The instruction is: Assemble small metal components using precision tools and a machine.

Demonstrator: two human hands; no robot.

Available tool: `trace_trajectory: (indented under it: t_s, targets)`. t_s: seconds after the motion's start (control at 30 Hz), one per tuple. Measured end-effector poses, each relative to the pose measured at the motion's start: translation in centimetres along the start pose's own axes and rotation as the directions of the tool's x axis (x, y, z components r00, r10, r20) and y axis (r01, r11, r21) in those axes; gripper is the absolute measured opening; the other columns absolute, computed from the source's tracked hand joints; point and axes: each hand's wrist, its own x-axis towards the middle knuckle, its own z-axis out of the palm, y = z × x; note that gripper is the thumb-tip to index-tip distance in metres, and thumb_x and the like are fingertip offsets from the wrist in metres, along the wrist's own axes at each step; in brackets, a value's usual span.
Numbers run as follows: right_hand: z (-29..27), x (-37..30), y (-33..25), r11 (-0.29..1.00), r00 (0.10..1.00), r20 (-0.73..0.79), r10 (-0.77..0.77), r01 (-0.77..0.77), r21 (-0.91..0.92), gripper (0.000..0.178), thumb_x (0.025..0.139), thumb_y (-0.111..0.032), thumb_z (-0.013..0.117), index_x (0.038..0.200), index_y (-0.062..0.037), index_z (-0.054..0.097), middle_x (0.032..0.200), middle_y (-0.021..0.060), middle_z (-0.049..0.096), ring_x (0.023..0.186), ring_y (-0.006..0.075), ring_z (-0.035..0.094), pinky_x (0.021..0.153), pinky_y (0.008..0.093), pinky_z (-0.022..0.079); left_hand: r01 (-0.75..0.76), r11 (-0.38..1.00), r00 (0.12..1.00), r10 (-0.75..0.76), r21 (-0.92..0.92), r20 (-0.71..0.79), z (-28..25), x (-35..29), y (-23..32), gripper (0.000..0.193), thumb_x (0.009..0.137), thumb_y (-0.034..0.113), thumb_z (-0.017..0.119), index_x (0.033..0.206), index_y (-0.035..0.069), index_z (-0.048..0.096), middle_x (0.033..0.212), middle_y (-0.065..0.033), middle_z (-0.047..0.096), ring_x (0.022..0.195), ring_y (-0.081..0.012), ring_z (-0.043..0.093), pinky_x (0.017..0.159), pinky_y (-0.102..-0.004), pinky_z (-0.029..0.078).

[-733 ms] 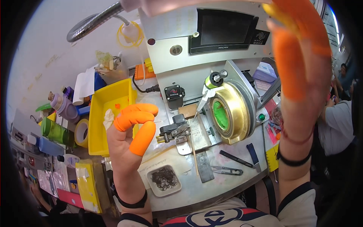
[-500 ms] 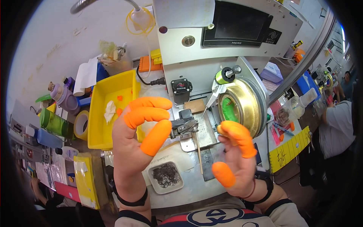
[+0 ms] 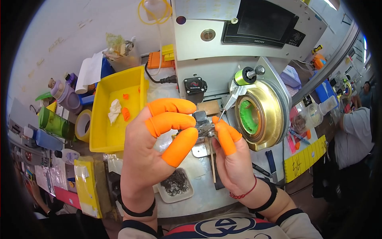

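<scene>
My left hand (image 3: 149,149), with orange finger cots on thumb and fingers, curls its tips together at the left end of a small metal clamp (image 3: 205,130). What lies between those tips is hidden. On the clamp's other side, my right hand (image 3: 234,163) pinches with orange-covered thumb and finger, just under a thin metal needle (image 3: 223,112); anything held there is too small to make out. Beside the right fingers stands a gold-coloured wheel (image 3: 275,113) with a green centre. Above the wheel sits a lime-green spool (image 3: 244,75).
A white dish (image 3: 187,194) of dark, curly thin strands lies below my hands. The yellow tray (image 3: 95,135) stands left, holding orange cots and crumpled white tissue. A machine with a dark screen (image 3: 262,22) rises behind. Bottles crowd the far left; another person (image 3: 356,131) sits right.
My right hand has moved left and up from beside the wheel, its spread fingers closing to a pinch at the clamp. My left hand has shifted slightly right, and the view has moved too.
</scene>
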Motion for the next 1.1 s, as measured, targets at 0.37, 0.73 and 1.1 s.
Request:
trace_trajectory:
  t_s: [0.37, 0.73, 1.1]
  targets:
    - [-1.2, -0.2, -0.5, 0.630, 0.819, 0.349, -0.456, 0.574, -0.523, 0.010, 0.082, -0.003, 0.049, 0.092, -0.0009, 0.052, 0.103, 0.0105, 0.051, 0.087, 0.0164, 0.050, 0.079, 0.0263, 0.038, -0.006, 0.997, 1.000, 0.007, -0.080, 0.003, 0.2, -0.1, -0.2, 0.014, 0.067, -0.001, 0.059, 0.080, 0.003, 0.057, 0.092, -0.0123, 0.058, 0.084, -0.0170, 0.052, 0.076, -0.0283, 0.038]
    - [-2.2, -5.0, -1.6, 0.429, 0.647, 0.728, -0.229, 0.738, -0.521, 0.019, 0.068, 0.000, 0.060, 0.086, -0.0029, 0.053, 0.092, 0.0108, 0.056, 0.077, 0.0255, 0.055, 0.065, 0.0309, 0.046, 0.299, 0.777, 0.920, -0.081, -0.554, 0.383, 0.1, -0.5, -0.2, 0.013, 0.062, -0.006, 0.057, 0.074, 0.000, 0.059, 0.090, -0.0174, 0.058, 0.081, -0.0231, 0.055, 0.073, -0.0305, 0.041]
    - [0.3, -4.2, -3.9, 0.714, 0.600, 0.772, -0.211, 0.634, -0.297, 0.031, 0.075, -0.012, 0.055, 0.104, -0.0024, 0.050, 0.108, 0.0119, 0.051, 0.087, 0.0272, 0.054, 0.072, 0.0325, 0.044, -0.139, 0.819, 0.925, -0.094, -0.556, -0.369, 0.9, 1.2, -4.6, 0.019, 0.079, 0.005, 0.050, 0.097, -0.003, 0.053, 0.107, -0.0184, 0.052, 0.101, -0.0250, 0.049, 0.090, -0.0313, 0.036]
